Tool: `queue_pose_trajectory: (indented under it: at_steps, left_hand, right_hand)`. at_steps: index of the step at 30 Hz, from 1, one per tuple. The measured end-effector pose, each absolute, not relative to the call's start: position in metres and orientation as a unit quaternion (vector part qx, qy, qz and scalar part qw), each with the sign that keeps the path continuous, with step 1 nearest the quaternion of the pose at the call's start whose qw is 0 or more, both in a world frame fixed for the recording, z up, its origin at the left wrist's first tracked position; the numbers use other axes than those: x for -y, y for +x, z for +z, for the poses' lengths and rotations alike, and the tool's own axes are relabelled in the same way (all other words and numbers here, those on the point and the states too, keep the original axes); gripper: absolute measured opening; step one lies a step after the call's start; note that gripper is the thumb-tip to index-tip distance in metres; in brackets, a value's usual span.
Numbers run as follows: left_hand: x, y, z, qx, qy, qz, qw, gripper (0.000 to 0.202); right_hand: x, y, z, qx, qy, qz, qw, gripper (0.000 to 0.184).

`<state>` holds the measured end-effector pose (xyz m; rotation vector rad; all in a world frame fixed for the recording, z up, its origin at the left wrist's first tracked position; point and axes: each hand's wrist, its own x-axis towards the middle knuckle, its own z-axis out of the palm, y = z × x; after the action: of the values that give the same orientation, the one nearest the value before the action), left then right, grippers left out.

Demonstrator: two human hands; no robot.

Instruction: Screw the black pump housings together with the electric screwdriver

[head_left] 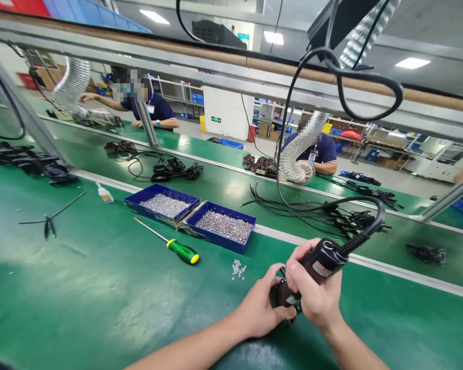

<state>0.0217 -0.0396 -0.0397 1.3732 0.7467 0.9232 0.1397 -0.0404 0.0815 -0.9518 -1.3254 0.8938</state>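
Observation:
My right hand (pixel 318 295) is wrapped round a black corded electric screwdriver (pixel 324 259), tilted with its cable end up and to the right. Against the tool's lower end, my left hand (pixel 260 308) grips a small black part (pixel 281 295), mostly hidden by my fingers. The screwdriver's tip cannot be seen. Just beyond my hands lies a scatter of small washers (pixel 237 269) on the green table. A green and yellow hand screwdriver (pixel 181 251) lies farther left.
Two blue trays hold small metal parts: the left tray (pixel 133 201) and right tray (pixel 216 241). A small white bottle (pixel 105 193) and a black tweezer-like tool (pixel 49 226) lie left. The power cable (pixel 374 200) loops overhead. Black cables (pixel 304 205) lie beyond; co-workers sit opposite.

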Motion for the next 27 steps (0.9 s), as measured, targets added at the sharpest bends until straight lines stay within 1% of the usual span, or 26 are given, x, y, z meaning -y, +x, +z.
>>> queue_pose_trajectory:
  at_steps: [4, 5, 6, 8, 9, 10, 12, 14, 16, 17, 18, 20, 24, 27]
  left_hand:
    - [0.038, 0.019, -0.041, -0.319, 0.581, 0.392, 0.638, 0.096]
    - [0.037, 0.017, -0.042, -0.32, 0.584, 0.388, 0.637, 0.104]
    - [0.037, 0.015, -0.041, -0.317, 0.591, 0.381, 0.636, 0.116]
    - [0.037, 0.012, -0.04, -0.299, 0.601, 0.353, 0.652, 0.137]
    - [0.037, 0.011, -0.039, -0.293, 0.601, 0.339, 0.662, 0.142]
    - [0.038, 0.011, -0.038, -0.298, 0.599, 0.33, 0.666, 0.141]
    - [0.042, 0.012, -0.034, -0.336, 0.581, 0.335, 0.661, 0.125]
    - [0.046, 0.013, -0.029, -0.373, 0.553, 0.355, 0.655, 0.109]
    - [0.05, 0.014, -0.024, -0.387, 0.522, 0.372, 0.663, 0.102]
    - [0.052, 0.013, -0.022, -0.389, 0.514, 0.379, 0.664, 0.101]
    - [0.053, 0.012, -0.021, -0.392, 0.514, 0.383, 0.66, 0.1]
    - [0.054, 0.01, -0.017, -0.4, 0.518, 0.384, 0.651, 0.098]
    - [0.054, 0.008, -0.009, -0.425, 0.513, 0.38, 0.642, 0.096]
    - [0.054, 0.012, -0.012, -0.469, 0.525, 0.401, 0.586, 0.1]
  right_hand:
    - [0.033, 0.144, 0.095, 0.546, -0.384, 0.427, 0.611, 0.023]
    - [0.03, 0.148, 0.1, 0.53, -0.367, 0.436, 0.628, 0.022]
    - [0.027, 0.154, 0.105, 0.511, -0.352, 0.437, 0.651, 0.023]
    - [0.018, 0.169, 0.111, 0.481, -0.343, 0.408, 0.696, 0.026]
    - [0.012, 0.177, 0.111, 0.477, -0.36, 0.383, 0.705, 0.026]
    - [0.006, 0.185, 0.108, 0.482, -0.393, 0.355, 0.698, 0.027]
    - [-0.009, 0.199, 0.097, 0.523, -0.481, 0.3, 0.637, 0.028]
    - [-0.023, 0.207, 0.079, 0.596, -0.565, 0.239, 0.517, 0.024]
    - [-0.034, 0.211, 0.063, 0.664, -0.615, 0.178, 0.387, 0.015]
    - [-0.039, 0.211, 0.056, 0.683, -0.629, 0.155, 0.338, 0.012]
    - [-0.042, 0.211, 0.05, 0.693, -0.637, 0.141, 0.307, 0.013]
    - [-0.047, 0.212, 0.039, 0.697, -0.645, 0.134, 0.284, 0.024]
    - [-0.053, 0.218, 0.017, 0.697, -0.658, 0.137, 0.25, 0.053]
    - [-0.058, 0.225, -0.001, 0.701, -0.662, 0.139, 0.227, 0.07]
